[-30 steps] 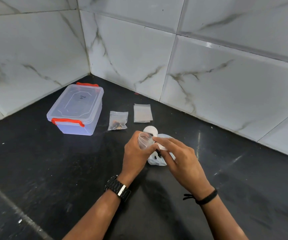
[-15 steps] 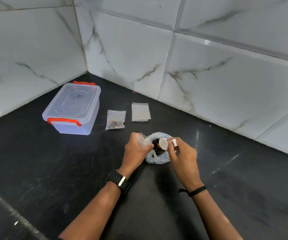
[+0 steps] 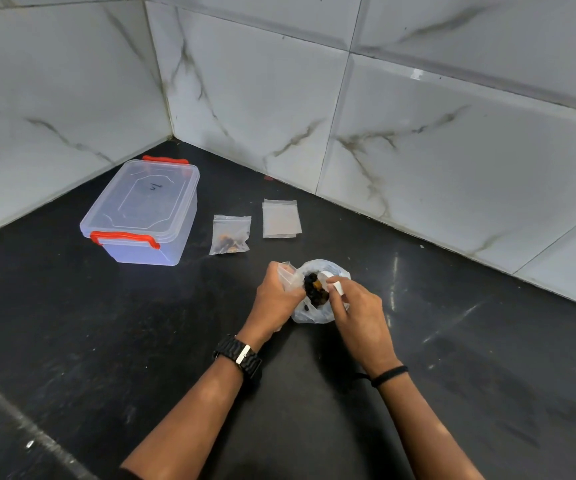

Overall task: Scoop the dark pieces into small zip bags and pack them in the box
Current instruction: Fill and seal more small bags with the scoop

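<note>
**Fingers busy at the open bag of dark pieces**

Fingers (image 3: 284, 289) of left hand (image 3: 276, 299) curled round small clear zip bag (image 3: 288, 273), mouth up, just left of big plastic bag (image 3: 317, 313); fingers of right hand (image 3: 359, 306) pinching white scoop (image 3: 335, 285) by its handle, bowl end over dark pieces (image 3: 316, 289) heaped in big bag's open mouth; can't tell if scoop touches pieces. Filled zip bag (image 3: 230, 233) flat on black counter (image 3: 106, 341), betw. lidded clear box (image 3: 144, 211) w/ orange clips & stack of empty zip bags (image 3: 280, 218) near tiled wall (image 3: 418, 133). Black watch (image 3: 239, 355) on left wrist; black band (image 3: 388, 375) on right wrist.
</note>
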{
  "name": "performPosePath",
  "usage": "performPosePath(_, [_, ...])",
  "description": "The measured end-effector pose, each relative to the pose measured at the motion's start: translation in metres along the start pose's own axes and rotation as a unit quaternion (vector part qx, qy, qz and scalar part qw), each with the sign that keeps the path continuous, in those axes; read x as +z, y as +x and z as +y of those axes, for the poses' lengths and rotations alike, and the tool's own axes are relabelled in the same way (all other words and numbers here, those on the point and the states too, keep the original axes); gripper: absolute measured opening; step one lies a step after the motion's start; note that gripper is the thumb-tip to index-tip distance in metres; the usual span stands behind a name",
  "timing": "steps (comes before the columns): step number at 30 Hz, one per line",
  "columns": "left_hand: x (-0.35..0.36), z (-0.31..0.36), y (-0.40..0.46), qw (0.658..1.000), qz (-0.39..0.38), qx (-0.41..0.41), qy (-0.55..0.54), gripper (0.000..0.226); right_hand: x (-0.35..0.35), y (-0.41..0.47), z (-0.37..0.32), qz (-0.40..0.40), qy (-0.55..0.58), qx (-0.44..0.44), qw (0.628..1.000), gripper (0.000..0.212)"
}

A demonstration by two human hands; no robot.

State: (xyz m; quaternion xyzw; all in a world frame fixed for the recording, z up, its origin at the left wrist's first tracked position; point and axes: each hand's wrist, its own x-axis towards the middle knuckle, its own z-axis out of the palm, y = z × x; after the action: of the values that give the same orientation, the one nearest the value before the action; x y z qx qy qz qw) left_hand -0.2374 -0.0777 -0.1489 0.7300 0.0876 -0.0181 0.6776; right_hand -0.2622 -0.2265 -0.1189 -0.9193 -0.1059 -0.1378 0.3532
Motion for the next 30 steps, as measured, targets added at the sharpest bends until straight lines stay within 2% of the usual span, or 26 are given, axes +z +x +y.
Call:
performPosePath(5, [0.0019, -0.0016, -0.0014, 1.000, 0.006, -0.003, -0.015, 0.046, 0.0017, 0.0036, 0.0006, 0.001, 0.006, 0.012, 1.000, 0.019])
performPosePath(8, [0.0024, -0.0021, -0.0013, 1.000, 0.004, -0.005, -0.016, 0.042, 0.0018, 0.0049, -0.0014, 0.003, 0.002, 0.013, 1.000, 0.019])
performPosePath(14, [0.0031, -0.0030, -0.0026, 1.000, 0.011, 0.004, -0.028, 0.040, 0.0034, 0.0073, -0.0033, 0.017, 0.045, 0.086, 0.995, 0.032])
performPosePath(19, [0.0036, -0.0032, -0.0040, 0.999, 0.003, 0.009, -0.036, 0.042, 0.0032, 0.0070, -0.0062, 0.016, 0.065, 0.090, 0.994, 0.034])
performPosePath(25, [0.0046, -0.0025, -0.0053, 0.999, 0.001, 0.016, -0.050, 0.038, 0.0051, 0.0085, -0.0019, 0.025, 0.094, 0.144, 0.985, 0.028])
performPosePath(30, [0.0020, -0.0048, -0.0037, 0.999, -0.008, 0.021, -0.034, 0.035, 0.0046, 0.0091, 0.0005, 0.055, 0.179, 0.205, 0.961, 0.025])
